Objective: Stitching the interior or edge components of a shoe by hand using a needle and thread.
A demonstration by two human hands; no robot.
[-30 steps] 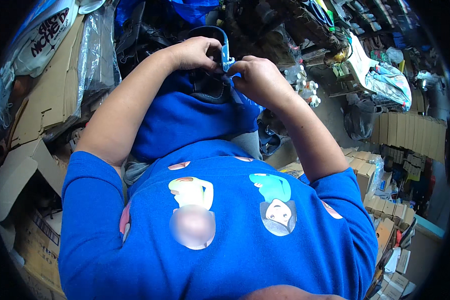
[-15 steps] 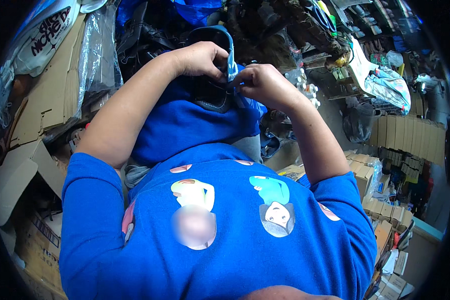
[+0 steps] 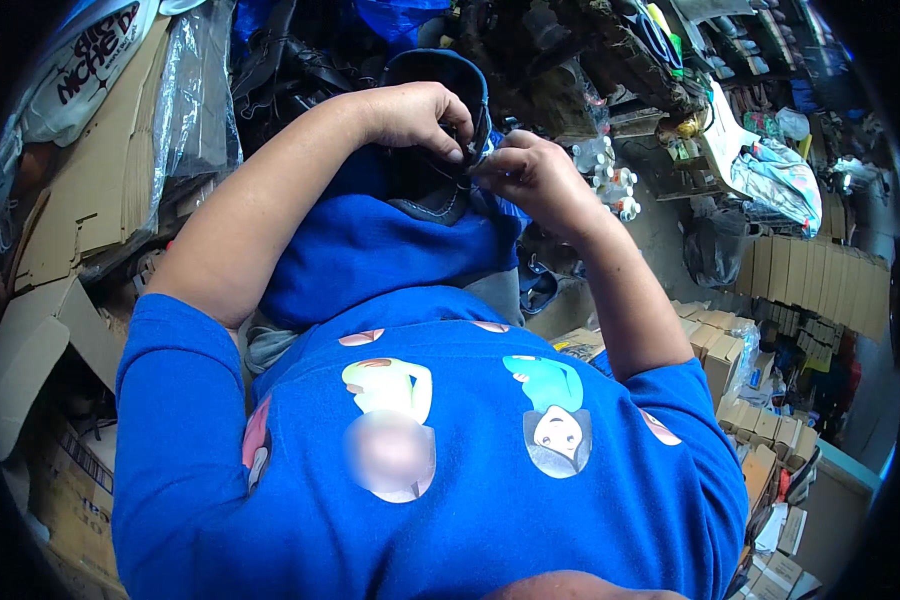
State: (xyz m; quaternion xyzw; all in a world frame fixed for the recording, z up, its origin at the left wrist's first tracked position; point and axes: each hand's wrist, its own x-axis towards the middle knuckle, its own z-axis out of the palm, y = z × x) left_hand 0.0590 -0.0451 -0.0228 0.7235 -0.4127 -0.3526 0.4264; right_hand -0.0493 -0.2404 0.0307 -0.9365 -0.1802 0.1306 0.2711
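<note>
a dark shoe piece with a blue rim (image 3: 448, 95) is held up in front of the person, over their lap, between both hands. the left hand (image 3: 410, 115) is closed on its left side, with the fingers curled over the top edge. the right hand (image 3: 530, 175) is pinching the right edge of it, fingers tight together near a small shiny bit, too small to tell what it is. under the hands lies blue cloth (image 3: 390, 250) on the lap, and the dark bottom of the shoe piece rests against it. the blue shirt with cartoon pictures (image 3: 440, 450) fills the low part of the view and hides the legs. on the left there is flat brown cardboard (image 3: 70, 220) with a clear plastic bag (image 3: 195, 100) leaning on it, and an open cardboard box (image 3: 20, 360) lower down. just past the right hand stand some small white bottles (image 3: 610, 175). on the right are stacks of brown boxes (image 3: 750, 400) and a bundle in a light bag (image 3: 770, 180). behind the hands is a dark messy pile (image 3: 570, 50) of things, hard to tell apart
</note>
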